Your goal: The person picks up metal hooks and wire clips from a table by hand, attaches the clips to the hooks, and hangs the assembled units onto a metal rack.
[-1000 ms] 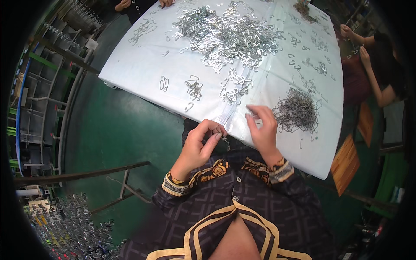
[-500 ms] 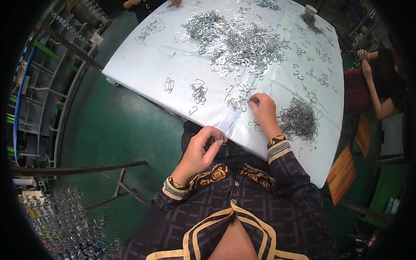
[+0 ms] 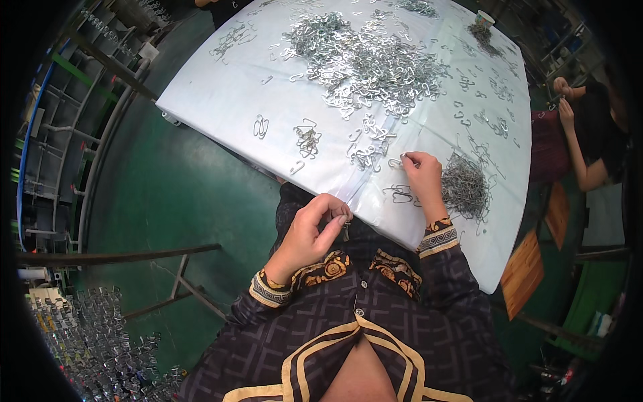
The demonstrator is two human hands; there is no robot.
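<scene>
My left hand (image 3: 309, 231) is closed in a pinch just off the near edge of the table. A small metal piece (image 3: 346, 231) pokes out below its fingertips, too small to make out its kind. Over the tabletop, my right hand (image 3: 424, 179) pinches a bent metal hook (image 3: 395, 163) between thumb and forefinger. To its left lies a small cluster of shiny hooks (image 3: 365, 153). A few loose wire loops (image 3: 400, 194) rest by its wrist, and a tangled pile of darker wire pieces (image 3: 465, 187) sits to its right.
A large heap of shiny hooks (image 3: 375, 67) covers the middle of the white-covered table (image 3: 221, 100). A cup (image 3: 483, 19) stands at the far right. Another person's hands (image 3: 564, 100) work at the right side. Racks of metal parts (image 3: 100, 342) stand at lower left.
My right hand has moved right, away from the small hook cluster, with a hook now showing at its fingertips. My left hand stays in place, and more of its metal piece shows.
</scene>
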